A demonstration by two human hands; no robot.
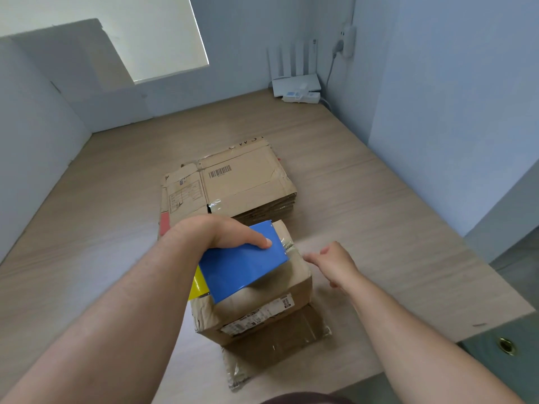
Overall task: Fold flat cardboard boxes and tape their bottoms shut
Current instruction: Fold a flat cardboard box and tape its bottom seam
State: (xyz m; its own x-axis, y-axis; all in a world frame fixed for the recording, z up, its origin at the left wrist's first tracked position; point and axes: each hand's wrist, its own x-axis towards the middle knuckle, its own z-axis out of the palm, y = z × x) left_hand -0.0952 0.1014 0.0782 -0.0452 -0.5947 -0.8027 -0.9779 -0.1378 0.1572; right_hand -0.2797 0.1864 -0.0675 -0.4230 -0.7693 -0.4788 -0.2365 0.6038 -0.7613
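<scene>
The left hand (230,233) reaches in over the upright cardboard box (294,287) and holds a blue tape dispenser (248,269) flat against the box's top. The thumb lies along the blue plate; the other fingers are hidden behind it. A yellow part (198,284) of the dispenser pokes out at the box's left top edge. The forearm runs in from the lower left, wrist bent down over the box.

The right hand (338,265) hangs just right of the box's top, palm down, fingers loosely spread and holding nothing. It's blurred, so I cannot tell whether the fingertips touch the cardboard.

A strip of clear tape (287,244) shines at the far edge of the box top, just beyond the dispenser. A torn shipping label (256,316) runs across the side nearest the person, and below it a flap (277,342) lies out on the wooden bench (87,243).

Right behind the box sits a stack of flat cardboard boxes (233,185), barcode up, close enough to crowd its far side.

Well beyond the box, in the far right corner, a white router (294,80) stands with a power strip (300,97) beside it. A plug (348,39) hangs on the wall above. Beyond the box to the left, a window blind (145,30) glows pale. Near right of the box, a grey panel with a brass grommet (506,345) meets the bench edge.
</scene>
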